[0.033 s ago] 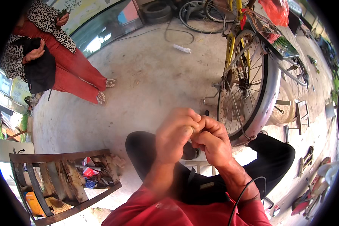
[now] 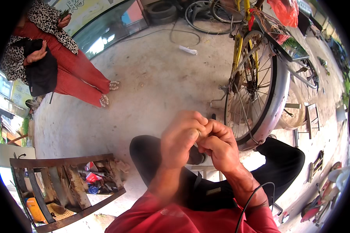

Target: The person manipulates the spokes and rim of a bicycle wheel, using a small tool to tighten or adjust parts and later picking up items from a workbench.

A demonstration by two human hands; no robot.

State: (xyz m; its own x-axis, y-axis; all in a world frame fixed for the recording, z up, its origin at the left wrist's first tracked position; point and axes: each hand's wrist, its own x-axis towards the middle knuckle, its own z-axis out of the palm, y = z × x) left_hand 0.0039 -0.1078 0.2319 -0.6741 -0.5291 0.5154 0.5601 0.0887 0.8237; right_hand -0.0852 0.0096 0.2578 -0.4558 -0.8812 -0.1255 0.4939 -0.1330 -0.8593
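My left hand (image 2: pixel 179 143) and my right hand (image 2: pixel 220 145) meet in front of me above my lap, fingers curled and pinched together. Between the fingertips is something small and pale (image 2: pixel 199 133), too small and hidden to make out. My left hand is smeared by motion. Just beyond my right hand stands a yellow bicycle (image 2: pixel 238 54), its near wheel (image 2: pixel 265 103) close to my knee, with a dented silver mudguard and a cluttered rack above it.
A person (image 2: pixel 70 73) in red trousers stands at upper left. A wooden-and-metal rack (image 2: pixel 69 182) with small items is at lower left. Tyres (image 2: pixel 161 11), a hose, and a white object (image 2: pixel 188 49) lie farther back. Metal stands and tools (image 2: pixel 315 167) are along the right.
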